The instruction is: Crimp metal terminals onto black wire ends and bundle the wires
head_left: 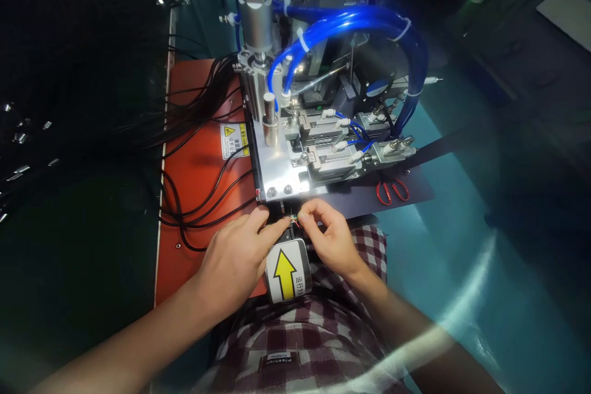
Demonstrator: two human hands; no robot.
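Observation:
Thin coloured wires (294, 220), with red, green and white strands showing, lie between my two hands at the front edge of a metal machine (279, 166). My left hand (237, 255) is closed, its index finger reaching to the wire ends from the left. From the right, my right hand (330, 237) pinches the strands between thumb and fingertips. The cable behind the strands is mostly hidden by my left hand. Just below my fingertips is a white label (287, 271) with a yellow arrow.
Black cables (198, 111) run over the orange-red tabletop (189, 166) at left, near a warning sticker (234, 140). Blue air hoses (351, 18) arch above the machine's cylinders (330, 163). Red-handled scissors (392, 192) lie on the dark plate (369, 200) at right.

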